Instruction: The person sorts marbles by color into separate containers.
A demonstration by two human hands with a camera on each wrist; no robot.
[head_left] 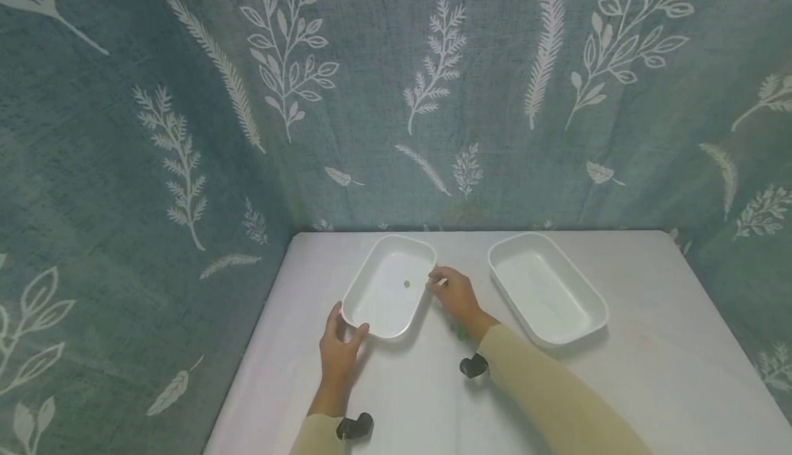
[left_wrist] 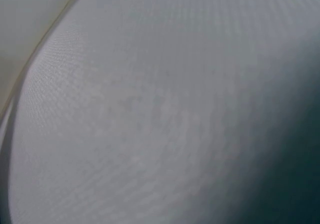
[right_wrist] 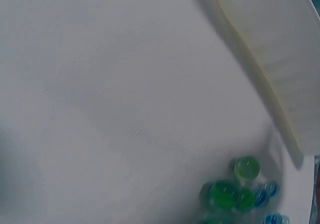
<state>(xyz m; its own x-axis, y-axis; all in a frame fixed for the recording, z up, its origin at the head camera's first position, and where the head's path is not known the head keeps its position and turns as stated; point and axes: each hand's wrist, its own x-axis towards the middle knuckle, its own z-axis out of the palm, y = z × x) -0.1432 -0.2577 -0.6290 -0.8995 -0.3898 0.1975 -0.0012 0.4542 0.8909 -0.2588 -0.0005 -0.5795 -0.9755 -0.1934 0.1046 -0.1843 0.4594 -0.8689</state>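
At the centre of the head view, a shallow white rectangular tray with rounded corners slants between two hands, a small green bead lying on its floor. The left hand grasps the tray's lower left corner, thumb on the near end and fingers along the outer left side, some of them hidden. The right hand has its fingers curled against the right rim, pinching it; the exact contact is too small to make out. Below that wrist, partly covered by the forearm, sits a vague green cluster; at the lower right of the right wrist view it resolves into glassy green beads and blue beads, some cut off by the frame. A second white rectangular tray stands right of centre, apart from both hands. Beige sleeves and small black wrist devices show in the lower part, the left sleeve mostly cut off. The left wrist view catches just a tray edge at upper left and a dark blur at lower right; no fingers can be made out there.
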